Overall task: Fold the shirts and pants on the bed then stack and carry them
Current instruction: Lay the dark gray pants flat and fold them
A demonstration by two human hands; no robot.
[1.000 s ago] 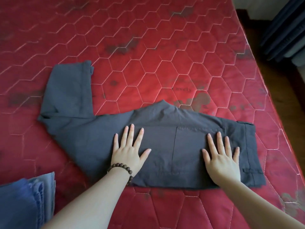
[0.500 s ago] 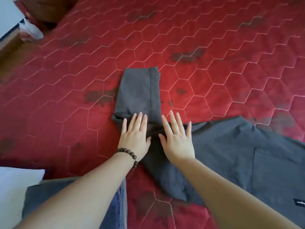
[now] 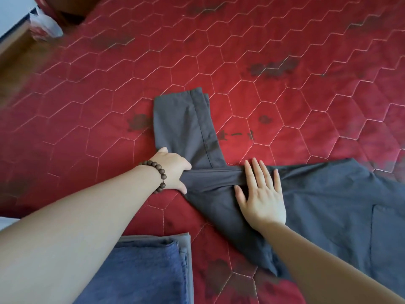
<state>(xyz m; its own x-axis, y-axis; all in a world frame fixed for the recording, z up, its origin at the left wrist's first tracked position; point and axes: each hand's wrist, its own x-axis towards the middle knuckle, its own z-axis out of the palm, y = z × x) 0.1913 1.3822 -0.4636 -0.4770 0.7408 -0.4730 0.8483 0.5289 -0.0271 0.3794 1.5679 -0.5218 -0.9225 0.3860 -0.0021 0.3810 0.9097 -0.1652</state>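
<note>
Dark grey pants (image 3: 324, 207) lie flat on the red quilted bed (image 3: 241, 62), the legs bent so the hem end (image 3: 184, 123) points away from me. My left hand (image 3: 173, 172), with a bead bracelet on the wrist, grips the bend of the leg and pulls up a ridge of cloth. My right hand (image 3: 260, 194) presses flat on the pants just right of that ridge, fingers spread. A folded stack (image 3: 153, 270) with blue denim on top of grey cloth sits at the near edge under my left forearm.
The left edge of the bed (image 3: 54, 53) meets a wooden floor (image 3: 19, 51) at the top left, where a crumpled white plastic bag (image 3: 43, 25) lies. Something white (image 3: 4, 222) shows at the left frame edge.
My left hand went from lying flat on the leg to gripping its bend. The right hand slid slightly right and stays flat. The view shifted so the pants sit further right.
</note>
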